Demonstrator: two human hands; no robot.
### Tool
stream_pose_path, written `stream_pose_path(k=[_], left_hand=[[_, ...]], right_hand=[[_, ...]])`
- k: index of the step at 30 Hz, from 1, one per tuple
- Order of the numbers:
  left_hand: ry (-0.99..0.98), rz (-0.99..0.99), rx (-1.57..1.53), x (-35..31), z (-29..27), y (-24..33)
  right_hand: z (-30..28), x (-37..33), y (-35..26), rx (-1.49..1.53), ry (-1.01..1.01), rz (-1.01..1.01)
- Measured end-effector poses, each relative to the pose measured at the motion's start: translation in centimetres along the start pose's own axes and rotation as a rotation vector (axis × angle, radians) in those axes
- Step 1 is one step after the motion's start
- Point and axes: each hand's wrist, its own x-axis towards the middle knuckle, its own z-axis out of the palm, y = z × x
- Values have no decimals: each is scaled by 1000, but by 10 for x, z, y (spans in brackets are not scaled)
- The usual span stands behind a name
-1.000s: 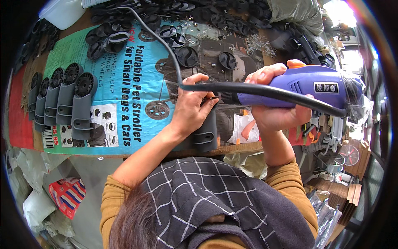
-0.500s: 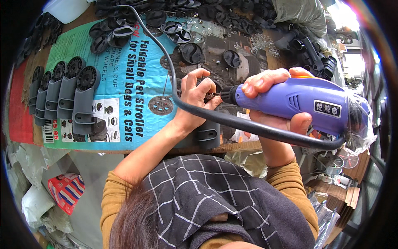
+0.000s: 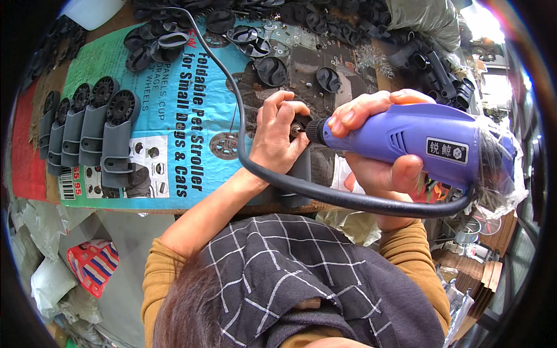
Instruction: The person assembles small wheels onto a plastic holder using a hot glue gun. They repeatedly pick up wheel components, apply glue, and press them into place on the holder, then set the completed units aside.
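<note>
My right hand is wrapped round a purple electric screwdriver with a black nose, held nearly level. Its tip meets a small metal screw or spring at the round end of a dark grey plastic part. My left hand grips that round end, its thumb and fingers bent about it and hiding much of it. The part's wider end points toward me at the table edge. A thick black cable loops from the screwdriver's rear across in front of my left wrist.
Several finished-looking grey parts with round black ends stand in a row at left on a printed cardboard sheet. Round black knobs, small washers and black fittings lie toward the back. A plastic bag sits at the far right.
The screwdriver and my right hand have shifted slightly left. The screw end beneath the tip shows more clearly now. My left hand keeps its grip, nearly still.
</note>
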Motion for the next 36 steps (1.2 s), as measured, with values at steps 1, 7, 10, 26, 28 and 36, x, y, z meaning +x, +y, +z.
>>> stream_pose_path(k=[1,7,10,26,28,36], left_hand=[[13,-5,-22,0,0,1],[-23,-78,-11,-1,-1,3],[-26,-80,-14,0,-1,2],[-27,-93,-92,-1,-1,3],[-6,-77,-92,0,0,3],[-12,-97,-108,-2,-1,3]], right_hand=[[-2,1,0,-32,-36,10],[-13,6,17,63,-206,-212],[-21,13,23,41,-328,-268],[-42,97,44,82,-119,-258],[-52,142,69,-479,55,-226],[-31,212,173,-1243,-55,-236]])
